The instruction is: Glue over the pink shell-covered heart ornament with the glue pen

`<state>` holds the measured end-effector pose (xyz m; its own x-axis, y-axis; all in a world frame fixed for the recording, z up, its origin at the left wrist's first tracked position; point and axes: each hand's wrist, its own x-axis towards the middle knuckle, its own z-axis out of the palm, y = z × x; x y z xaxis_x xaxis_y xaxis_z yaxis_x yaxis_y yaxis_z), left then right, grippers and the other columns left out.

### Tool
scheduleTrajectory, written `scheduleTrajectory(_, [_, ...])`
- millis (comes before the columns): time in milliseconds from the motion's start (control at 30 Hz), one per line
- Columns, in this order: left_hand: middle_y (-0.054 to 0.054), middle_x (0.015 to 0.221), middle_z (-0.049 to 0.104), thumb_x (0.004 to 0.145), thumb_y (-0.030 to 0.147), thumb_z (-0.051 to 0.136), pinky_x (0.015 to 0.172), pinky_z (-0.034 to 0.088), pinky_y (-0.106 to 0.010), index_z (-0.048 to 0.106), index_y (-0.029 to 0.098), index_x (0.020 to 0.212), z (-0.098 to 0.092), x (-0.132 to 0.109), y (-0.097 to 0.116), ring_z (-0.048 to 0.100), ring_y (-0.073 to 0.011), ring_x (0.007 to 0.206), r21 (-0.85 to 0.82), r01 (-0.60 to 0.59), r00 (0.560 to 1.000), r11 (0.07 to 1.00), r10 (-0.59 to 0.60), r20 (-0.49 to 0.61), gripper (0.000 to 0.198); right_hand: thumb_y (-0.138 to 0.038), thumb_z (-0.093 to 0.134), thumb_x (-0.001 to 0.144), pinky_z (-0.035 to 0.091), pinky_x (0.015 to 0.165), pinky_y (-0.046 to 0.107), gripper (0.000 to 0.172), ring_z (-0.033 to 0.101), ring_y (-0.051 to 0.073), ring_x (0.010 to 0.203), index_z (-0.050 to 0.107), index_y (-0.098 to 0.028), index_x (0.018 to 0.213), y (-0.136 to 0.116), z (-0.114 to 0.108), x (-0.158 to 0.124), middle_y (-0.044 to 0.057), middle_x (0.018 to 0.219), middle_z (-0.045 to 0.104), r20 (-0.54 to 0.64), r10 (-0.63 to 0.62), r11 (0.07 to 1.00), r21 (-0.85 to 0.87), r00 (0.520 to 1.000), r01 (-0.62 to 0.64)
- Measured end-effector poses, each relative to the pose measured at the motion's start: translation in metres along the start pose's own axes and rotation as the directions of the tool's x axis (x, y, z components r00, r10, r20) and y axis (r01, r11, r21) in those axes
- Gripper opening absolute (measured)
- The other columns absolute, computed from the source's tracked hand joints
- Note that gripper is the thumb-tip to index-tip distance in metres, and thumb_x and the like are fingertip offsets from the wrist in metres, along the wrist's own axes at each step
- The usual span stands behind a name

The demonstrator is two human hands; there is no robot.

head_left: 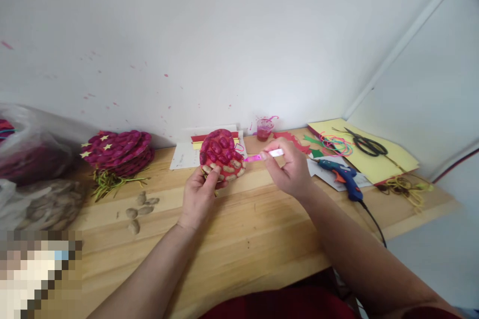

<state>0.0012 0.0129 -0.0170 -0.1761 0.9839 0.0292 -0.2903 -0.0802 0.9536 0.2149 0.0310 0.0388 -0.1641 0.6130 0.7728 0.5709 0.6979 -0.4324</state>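
Note:
My left hand (200,191) grips the lower edge of a round red disc (222,154) covered with peanuts, thumb on its face. Wet magenta paint coats the peanuts on its upper part; those along the bottom (230,174) are still plain tan. In my right hand (290,166) is a slim paintbrush (275,153) with a white handle end and a magenta-stained front. Its tip is close to the disc's right edge; whether it touches I cannot tell. Behind, a clear cup of magenta paint (264,130) stands by the wall.
Painted peanut discs (119,152) are stacked at left, near loose peanuts (138,211) and plastic bags (48,199). On the right lie a blue glue gun (344,174) with its cord, black scissors (368,144), yellow paper (396,157), coloured cord (337,144) and green paper pieces (316,153).

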Motion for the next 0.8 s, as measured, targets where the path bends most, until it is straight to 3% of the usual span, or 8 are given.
scheduleTrajectory(67, [-0.001,0.078,0.067,0.072,0.051,0.084,0.063,0.056,-0.024,0.07,0.016,0.088,0.001,-0.001,-0.001,0.06,-0.0132,0.069,-0.031,0.044,0.999,0.999,-0.044,-0.016,0.041,-0.03,0.062,0.093,0.043,0.068,0.03,0.008,0.058,0.015,0.07,0.061,-0.022,0.091,0.011,-0.005,0.006,-0.001,0.078,0.065,-0.094,0.136,0.99,0.035,0.986,-0.133])
scheduleTrajectory(200, [-0.002,0.079,0.069,0.067,0.05,0.087,0.063,0.056,-0.024,0.071,0.015,0.09,0.004,-0.002,0.0,0.061,-0.0128,0.068,-0.077,0.11,0.994,0.991,-0.11,-0.002,0.045,-0.043,0.062,0.091,0.038,0.059,0.028,0.022,0.05,0.014,0.058,0.059,-0.022,0.087,0.04,-0.019,0.038,-0.004,0.066,0.056,-0.246,0.39,0.918,0.027,0.887,-0.396])
scheduleTrajectory(333, [-0.002,0.076,0.068,0.065,0.048,0.089,0.06,0.054,-0.022,0.07,0.014,0.086,0.004,-0.002,0.002,0.061,-0.0115,0.065,-0.117,0.154,0.988,0.981,-0.155,-0.004,0.044,-0.043,0.06,0.091,0.044,0.07,0.03,0.023,0.059,0.017,0.069,0.063,-0.021,0.091,0.07,-0.021,0.081,0.001,0.078,0.067,-0.16,0.47,0.827,-0.264,0.868,-0.497])
scheduleTrajectory(400, [-0.001,0.073,0.067,0.064,0.047,0.089,0.058,0.054,-0.022,0.068,0.014,0.085,0.004,-0.002,0.002,0.06,-0.011,0.062,-0.122,0.173,0.985,0.977,-0.174,-0.002,0.044,-0.041,0.059,0.092,0.045,0.076,0.031,0.022,0.063,0.019,0.078,0.066,-0.02,0.09,0.082,-0.014,0.095,0.005,0.085,0.072,-0.054,0.55,0.721,-0.472,0.833,-0.507])
scheduleTrajectory(467, [0.001,0.07,0.064,0.065,0.046,0.089,0.055,0.053,-0.022,0.066,0.014,0.084,0.003,-0.002,0.003,0.058,-0.0101,0.058,-0.116,0.178,0.984,0.977,-0.179,-0.001,0.043,-0.04,0.062,0.09,0.046,0.08,0.032,0.021,0.064,0.022,0.086,0.069,-0.021,0.087,0.092,-0.002,0.102,0.006,0.089,0.074,0.005,0.603,0.664,-0.558,0.798,-0.498])
scheduleTrajectory(633, [0.002,0.065,0.062,0.063,0.046,0.088,0.047,0.051,-0.021,0.063,0.015,0.082,0.004,0.0,0.004,0.055,-0.0096,0.052,-0.117,0.19,0.981,0.975,-0.195,-0.026,0.045,-0.04,0.068,0.083,0.047,0.085,0.036,0.019,0.064,0.028,0.102,0.073,-0.022,0.085,0.103,0.02,0.103,0.01,0.097,0.076,0.05,0.671,0.603,-0.618,0.74,-0.504])
scheduleTrajectory(800, [0.001,0.065,0.064,0.06,0.046,0.09,0.049,0.051,-0.02,0.062,0.014,0.081,0.005,0.001,0.005,0.058,-0.0099,0.053,-0.155,0.193,0.979,0.969,-0.202,-0.041,0.046,-0.043,0.063,0.086,0.047,0.089,0.04,0.024,0.063,0.03,0.108,0.074,-0.022,0.09,0.103,0.022,0.103,0.011,0.102,0.076,0.043,0.673,0.582,-0.647,0.739,-0.493])
